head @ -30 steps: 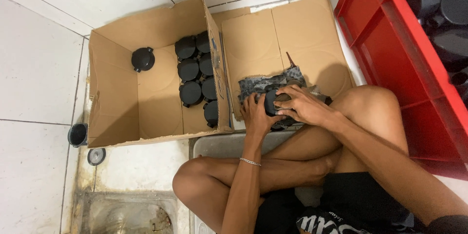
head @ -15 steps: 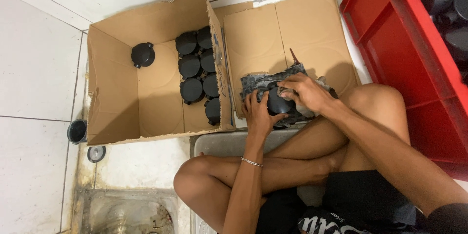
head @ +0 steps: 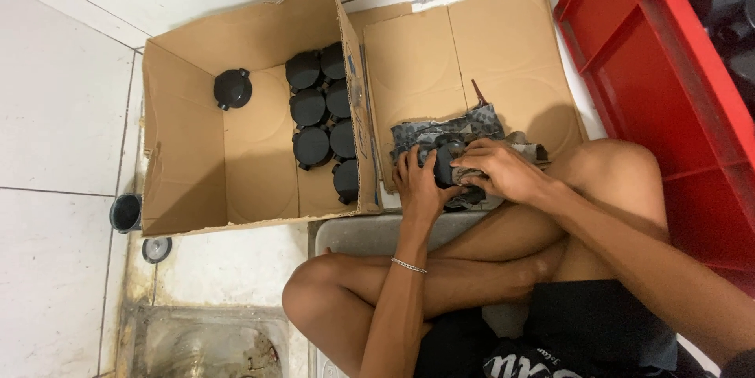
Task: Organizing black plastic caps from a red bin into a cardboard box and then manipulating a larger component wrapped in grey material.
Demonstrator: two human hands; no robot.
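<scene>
Little has moved: left hand (head: 418, 181) and right hand (head: 503, 171) still clasp the black part (head: 447, 164) between them.

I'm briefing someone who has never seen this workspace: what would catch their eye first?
Probably the bright red plastic crate along the right edge, then the open cardboard box at left with black round caps clustered against its right wall and one lone cap apart. At centre, the left hand and right hand grip a black round part over a patterned grey cloth.

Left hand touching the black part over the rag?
Touching. Head view shows the left hand with fingers wrapped against the black part, no gap, above the grey rag.
</scene>
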